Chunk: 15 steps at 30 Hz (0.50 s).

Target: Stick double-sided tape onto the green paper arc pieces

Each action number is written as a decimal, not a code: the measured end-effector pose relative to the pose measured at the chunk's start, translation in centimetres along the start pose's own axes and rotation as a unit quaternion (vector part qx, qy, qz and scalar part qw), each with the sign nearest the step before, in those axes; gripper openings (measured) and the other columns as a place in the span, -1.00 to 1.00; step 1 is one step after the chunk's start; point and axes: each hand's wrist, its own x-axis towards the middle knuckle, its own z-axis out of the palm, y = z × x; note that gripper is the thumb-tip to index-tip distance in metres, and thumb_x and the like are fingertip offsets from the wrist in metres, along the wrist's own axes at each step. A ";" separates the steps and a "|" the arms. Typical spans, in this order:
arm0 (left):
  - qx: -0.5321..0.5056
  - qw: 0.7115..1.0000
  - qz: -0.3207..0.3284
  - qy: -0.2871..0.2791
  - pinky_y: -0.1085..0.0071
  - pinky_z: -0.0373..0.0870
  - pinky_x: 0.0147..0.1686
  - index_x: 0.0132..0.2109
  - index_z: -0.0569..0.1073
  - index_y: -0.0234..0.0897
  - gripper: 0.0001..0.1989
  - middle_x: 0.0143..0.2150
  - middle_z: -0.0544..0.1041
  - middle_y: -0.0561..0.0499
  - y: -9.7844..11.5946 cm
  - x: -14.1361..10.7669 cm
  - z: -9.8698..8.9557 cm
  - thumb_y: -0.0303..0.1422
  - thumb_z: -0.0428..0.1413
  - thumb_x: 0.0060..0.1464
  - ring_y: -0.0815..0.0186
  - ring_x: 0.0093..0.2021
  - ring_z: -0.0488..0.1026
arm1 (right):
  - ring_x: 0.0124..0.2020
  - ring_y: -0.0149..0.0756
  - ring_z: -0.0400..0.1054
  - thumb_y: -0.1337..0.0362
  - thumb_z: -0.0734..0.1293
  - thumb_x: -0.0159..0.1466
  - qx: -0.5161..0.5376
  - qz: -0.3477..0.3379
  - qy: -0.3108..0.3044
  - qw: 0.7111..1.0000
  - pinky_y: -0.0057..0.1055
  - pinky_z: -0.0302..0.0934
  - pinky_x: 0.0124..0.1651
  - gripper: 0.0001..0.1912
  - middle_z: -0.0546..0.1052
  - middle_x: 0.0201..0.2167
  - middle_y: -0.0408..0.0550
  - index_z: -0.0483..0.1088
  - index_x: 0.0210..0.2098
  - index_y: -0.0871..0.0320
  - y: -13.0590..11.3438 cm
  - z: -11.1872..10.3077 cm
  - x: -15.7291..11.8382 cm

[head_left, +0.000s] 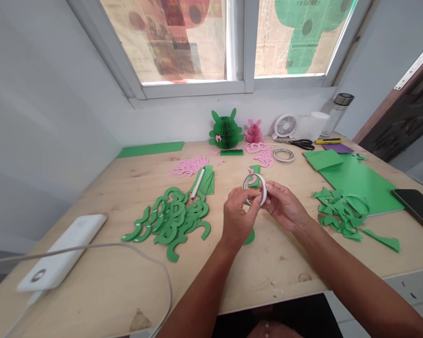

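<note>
Between both hands, over the middle of the table, a roll of white tape (263, 191) is held up on edge. My left hand (240, 210) grips its near left side, thumb and fingers closed on the ring. On its right side the fingers of my right hand (282, 203) pinch the rim. Under my left hand a green paper piece (249, 236) shows in part. Just behind the roll lie green paper strips (255, 171) with a pink cutout on them. To the left is a heap of curved green paper cutouts (176, 213).
A white pen (198, 184) rests on green strips. Pink cutouts (190, 166), a green folded-paper figure (226, 131) and a pink one (254, 132) are at the back. Scissors (301, 144), another tape roll (283, 155), green scraps (341, 213) and a phone (418, 206) lie right; a power bank (65, 251) with cable lies left.
</note>
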 end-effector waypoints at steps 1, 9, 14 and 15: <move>0.003 1.000 0.009 0.000 0.27 0.33 -0.04 -0.38 0.44 -0.21 -0.90 -0.41 0.57 0.10 0.0 0.0 0.0 -0.45 0.07 0.07 0.35 -0.36 0.48 | -0.59 -0.55 0.08 0.19 0.45 0.06 -0.002 -0.001 0.001 1.000 -0.55 0.10 -0.48 -0.81 0.31 -0.61 -0.24 0.45 -0.47 0.18 0.0 0.0 0.0; 0.048 0.998 0.040 0.002 0.22 0.26 0.05 -0.35 0.45 -0.21 -0.92 -0.36 0.59 0.08 -0.3 -0.1 0.1 -0.46 0.08 0.08 0.35 -0.34 0.50 | -0.60 -0.57 0.10 0.19 0.45 0.06 -0.009 -0.015 0.008 1.000 -0.57 0.09 -0.49 -0.81 0.33 -0.61 -0.25 0.46 -0.43 0.18 0.3 -0.1 0.0; 0.117 0.989 0.094 0.011 0.19 0.23 0.06 -0.35 0.43 -0.22 -0.90 -0.40 0.57 0.08 -0.7 -0.1 0.2 -0.46 0.05 0.10 0.34 -0.35 0.48 | -0.61 -0.57 0.11 0.18 0.46 0.04 -0.020 -0.017 0.021 0.999 -0.56 0.10 -0.49 -0.80 0.35 -0.61 -0.25 0.46 -0.43 0.17 0.3 0.0 0.0; 0.136 0.984 0.110 0.014 0.19 0.22 0.05 -0.36 0.42 -0.23 -0.90 -0.42 0.55 0.08 -0.7 -0.1 0.2 -0.46 0.04 0.11 0.34 -0.35 0.47 | -0.61 -0.57 0.11 0.18 0.46 0.04 -0.023 -0.017 0.023 0.999 -0.56 0.10 -0.49 -0.80 0.35 -0.61 -0.25 0.46 -0.43 0.17 0.3 0.0 0.0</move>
